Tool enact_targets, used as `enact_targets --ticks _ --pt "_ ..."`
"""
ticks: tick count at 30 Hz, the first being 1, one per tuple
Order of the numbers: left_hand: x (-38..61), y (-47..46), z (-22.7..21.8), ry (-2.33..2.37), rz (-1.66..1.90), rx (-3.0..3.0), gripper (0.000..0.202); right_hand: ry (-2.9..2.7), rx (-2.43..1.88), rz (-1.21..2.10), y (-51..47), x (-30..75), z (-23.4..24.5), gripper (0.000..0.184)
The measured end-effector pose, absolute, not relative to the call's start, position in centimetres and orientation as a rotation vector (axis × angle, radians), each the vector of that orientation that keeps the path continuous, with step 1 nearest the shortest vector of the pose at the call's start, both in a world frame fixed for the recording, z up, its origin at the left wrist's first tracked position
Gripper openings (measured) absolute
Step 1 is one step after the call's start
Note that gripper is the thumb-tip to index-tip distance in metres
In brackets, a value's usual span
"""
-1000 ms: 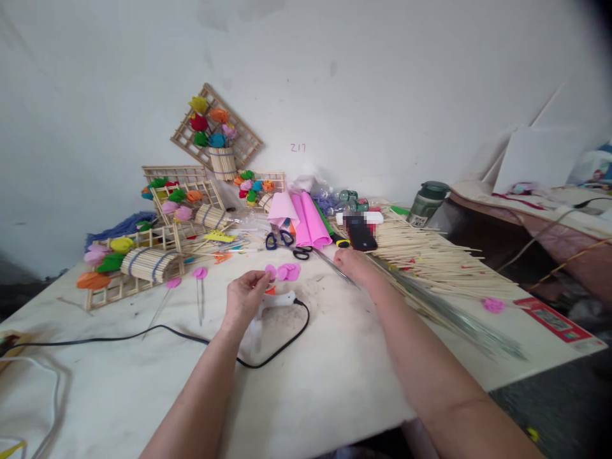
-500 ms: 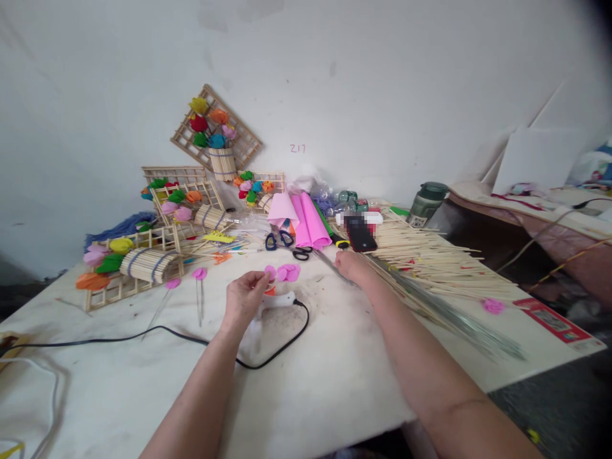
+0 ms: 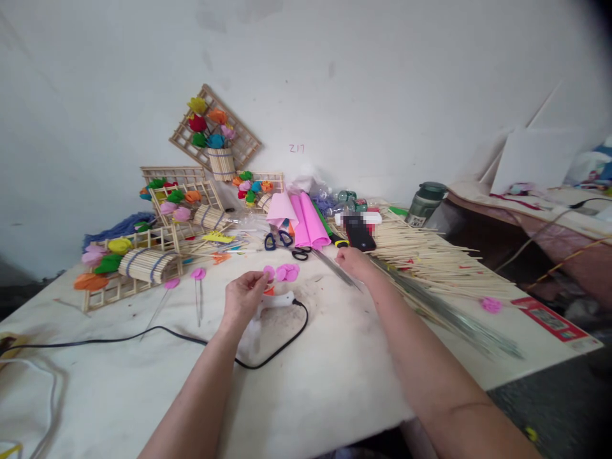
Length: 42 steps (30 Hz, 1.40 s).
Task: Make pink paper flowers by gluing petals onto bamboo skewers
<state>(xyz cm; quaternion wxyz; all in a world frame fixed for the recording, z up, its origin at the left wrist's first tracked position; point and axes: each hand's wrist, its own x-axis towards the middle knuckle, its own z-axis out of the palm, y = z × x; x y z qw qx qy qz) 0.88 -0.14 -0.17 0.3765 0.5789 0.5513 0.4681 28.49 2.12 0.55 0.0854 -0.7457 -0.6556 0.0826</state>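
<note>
My left hand (image 3: 243,294) hovers over the white table (image 3: 335,376) with its fingers pinched on a small pink paper disc (image 3: 269,273). Just beyond it lies a small pile of pink paper discs (image 3: 287,272). Under the hand rests a white glue gun (image 3: 277,299) with a black cord (image 3: 143,335). My right hand (image 3: 352,262) reaches forward to a bundle of thin metal wires (image 3: 430,306) and closes its fingers on one end of them. Two finished pink flowers on wire stems (image 3: 198,275) lie to the left.
Wooden stick frames with coloured paper flowers (image 3: 138,255) stand at the back left. Scissors (image 3: 280,240), pink paper rolls (image 3: 308,220), a black phone (image 3: 359,233), a heap of bamboo skewers (image 3: 430,252) and a green bottle (image 3: 425,201) crowd the far side.
Almost nothing has moved. My right hand has shifted slightly along the wires; my left hand stays where it was with the pink disc.
</note>
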Motion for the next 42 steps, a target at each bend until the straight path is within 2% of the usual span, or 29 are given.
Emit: enact_targets --ticks 6,14,21,27,32,35,42 --pt "0.8 -0.1 -0.2 1.408 1.193 1.5 0.039 -1.97 -2.287 0.222 2.4 27.5 0.3 0.022" --pt "0.8 0.2 -0.6 1.413 1.193 1.505 0.04 -1.803 -2.129 0.28 2.7 28.8 0.0 0.019" --pt "0.9 0.0 -0.2 1.436 1.18 1.484 0.04 -1.702 -1.923 0.367 2.8 29.3 0.3 0.031" --pt "0.7 0.3 -0.6 1.394 1.21 1.492 0.039 -1.872 -1.584 0.794 1.8 28.6 0.9 0.045" --pt "0.5 0.4 -0.8 1.426 1.189 1.526 0.04 -1.885 -2.023 0.358 2.0 28.7 0.4 0.019" --pt "0.6 0.3 -0.7 1.432 1.183 1.523 0.041 -1.914 -2.221 0.236 2.2 28.4 0.1 0.019" --pt "0.7 0.2 -0.5 1.422 1.189 1.519 0.04 -1.988 -2.387 0.068 2.5 26.6 0.5 0.026"
